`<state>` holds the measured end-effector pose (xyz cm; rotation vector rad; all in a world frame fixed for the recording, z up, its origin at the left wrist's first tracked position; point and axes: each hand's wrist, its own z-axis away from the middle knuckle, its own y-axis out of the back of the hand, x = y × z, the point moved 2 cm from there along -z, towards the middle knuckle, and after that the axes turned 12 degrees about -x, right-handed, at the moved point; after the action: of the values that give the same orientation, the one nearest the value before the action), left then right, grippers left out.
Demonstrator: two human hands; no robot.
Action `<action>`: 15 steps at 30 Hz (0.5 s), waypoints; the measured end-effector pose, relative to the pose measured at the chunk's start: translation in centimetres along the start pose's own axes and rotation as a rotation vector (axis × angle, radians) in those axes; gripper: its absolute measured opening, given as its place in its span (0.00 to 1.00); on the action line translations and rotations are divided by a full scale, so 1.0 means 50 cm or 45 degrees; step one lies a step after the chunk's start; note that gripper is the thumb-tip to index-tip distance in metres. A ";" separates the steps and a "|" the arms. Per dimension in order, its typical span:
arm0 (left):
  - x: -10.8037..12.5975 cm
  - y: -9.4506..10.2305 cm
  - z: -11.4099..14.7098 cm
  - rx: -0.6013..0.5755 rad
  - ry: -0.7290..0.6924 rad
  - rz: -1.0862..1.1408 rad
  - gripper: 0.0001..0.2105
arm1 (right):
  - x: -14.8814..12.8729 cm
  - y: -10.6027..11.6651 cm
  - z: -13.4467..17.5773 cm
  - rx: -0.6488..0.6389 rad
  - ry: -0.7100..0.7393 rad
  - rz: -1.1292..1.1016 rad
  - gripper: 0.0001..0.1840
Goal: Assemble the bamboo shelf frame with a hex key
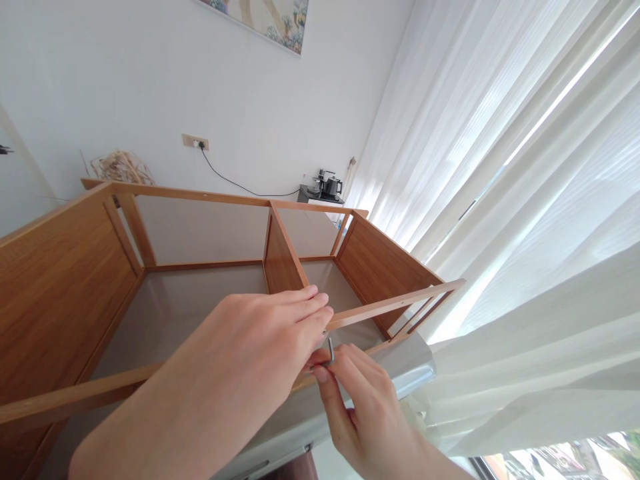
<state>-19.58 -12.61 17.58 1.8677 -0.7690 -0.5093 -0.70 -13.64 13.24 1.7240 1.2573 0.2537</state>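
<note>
A wooden furniture frame with a middle divider panel stands in front of me. My left hand lies over the near rail where the divider meets it, its fingers together and gripping the wood. Just below, my right hand pinches a small bent hex key between thumb and index finger. One arm of the key points up. Its other end is at the underside or near face of the rail, and my fingers hide its tip.
A pale, glossy tabletop lies beneath the frame. Sheer white curtains hang at the right. Against the far wall are a kettle set, a wall socket with a black cord, and a bundle of dried straw.
</note>
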 end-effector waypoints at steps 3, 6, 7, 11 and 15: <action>0.002 0.000 -0.001 -0.017 0.033 0.014 0.17 | 0.012 0.004 -0.001 -0.070 -0.016 0.071 0.11; 0.000 0.000 -0.001 -0.032 0.040 0.002 0.17 | 0.015 0.005 -0.002 -0.096 -0.014 0.116 0.12; 0.000 0.000 -0.001 -0.037 0.038 0.000 0.17 | 0.015 0.006 -0.002 -0.104 -0.018 0.119 0.12; 0.001 0.003 0.000 -0.020 0.026 -0.012 0.17 | 0.012 0.012 -0.002 -0.143 -0.052 0.062 0.12; 0.008 0.009 -0.007 0.000 0.012 -0.044 0.16 | 0.012 0.018 -0.001 -0.188 -0.114 -0.049 0.11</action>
<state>-19.17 -12.78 18.13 1.8852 -0.7318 -0.5217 0.10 -13.14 13.75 1.5672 1.1758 0.2380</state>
